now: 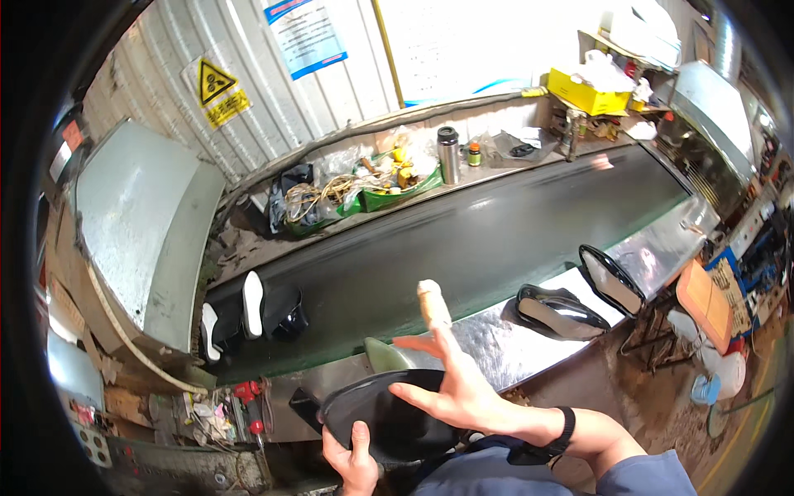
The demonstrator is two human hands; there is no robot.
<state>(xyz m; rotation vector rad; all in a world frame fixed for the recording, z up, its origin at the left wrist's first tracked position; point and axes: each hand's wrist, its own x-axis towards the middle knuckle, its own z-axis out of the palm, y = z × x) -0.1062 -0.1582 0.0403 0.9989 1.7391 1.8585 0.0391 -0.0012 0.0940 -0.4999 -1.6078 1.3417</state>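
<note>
My left hand [351,463] grips a black shoe [389,405] near the bottom of the view, thumb along its near side. A dark block that looks like its heel juts out at the left. My right hand [463,388] is spread over the shoe's right part, fingers apart. One of its fingers carries a pale wrap [432,304]. Whether the right hand touches the shoe I cannot tell. Just beyond the shoe is a pale green piece [385,355], partly hidden, its kind unclear. A black shoe with a beige sole [562,312] lies on the metal ledge at right, beside another black shoe [612,281].
A dark conveyor belt [463,227] runs across, carrying white-soled shoes [253,306] at left. Metal hoods [136,223] stand at both ends. Behind it are a steel flask [447,155], a small bottle [474,155] and green trays [401,190] of scraps. An orange-seated stool [703,302] stands right.
</note>
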